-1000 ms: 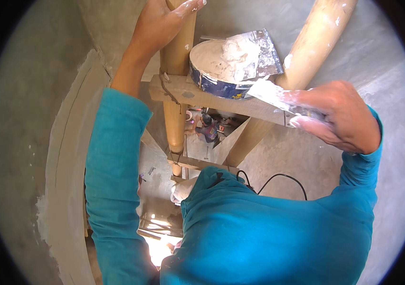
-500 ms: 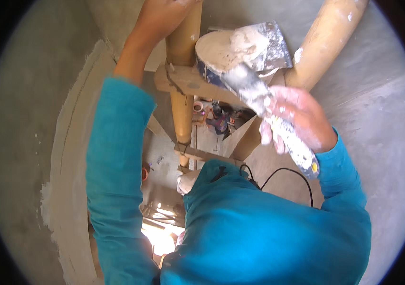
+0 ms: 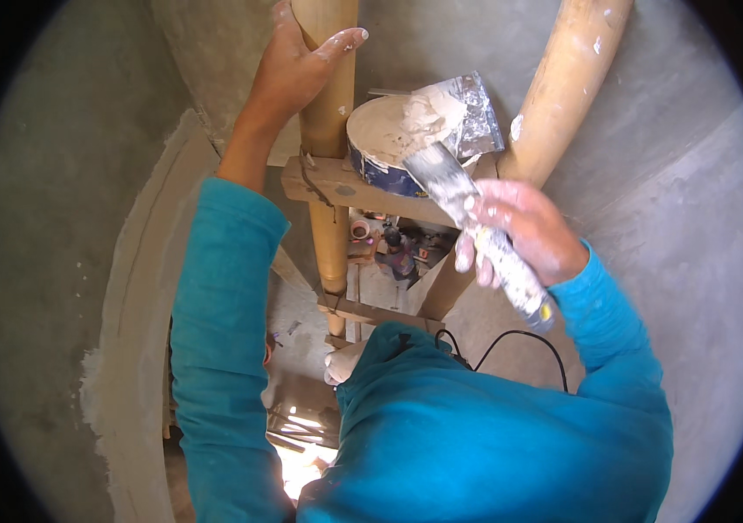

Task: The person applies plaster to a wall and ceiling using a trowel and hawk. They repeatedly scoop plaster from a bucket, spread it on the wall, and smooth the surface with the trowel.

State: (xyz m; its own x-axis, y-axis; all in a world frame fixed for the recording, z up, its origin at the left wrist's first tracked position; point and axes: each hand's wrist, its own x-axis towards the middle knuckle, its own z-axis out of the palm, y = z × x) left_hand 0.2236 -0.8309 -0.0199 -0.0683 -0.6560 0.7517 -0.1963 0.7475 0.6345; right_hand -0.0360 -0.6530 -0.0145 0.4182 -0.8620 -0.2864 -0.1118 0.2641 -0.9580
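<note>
My left hand (image 3: pixel 291 77) is wrapped round the left bamboo pole (image 3: pixel 328 105) of a ladder, thumb across its front. In my right hand (image 3: pixel 532 228) is a putty knife (image 3: pixel 443 181), held by its smeared handle, with its blade angled up and left. White paste coats the fingers. The blade tip lies at the near right rim of a round dark-blue tub (image 3: pixel 389 178); whether it touches is unclear. Pale filler paste (image 3: pixel 380 120) fills the tub. A wide metal filling blade (image 3: pixel 482 118), heaped with paste, rests across the tub's right side.
The tub stands on a wooden rung (image 3: pixel 315 180), between the left pole and the right bamboo pole (image 3: pixel 567 83). Far below, a person (image 3: pixel 399 260) crouches near a bucket (image 3: pixel 360 229). Grey walls stand on both sides; the left one has a filler strip (image 3: pixel 132 305). A black cable (image 3: pixel 524 333) loops beside me.
The view has shifted, so the tub and rung appear lower and slightly left. My left hand shows more fully on the pole. My right hand still holds the putty knife near the tub.
</note>
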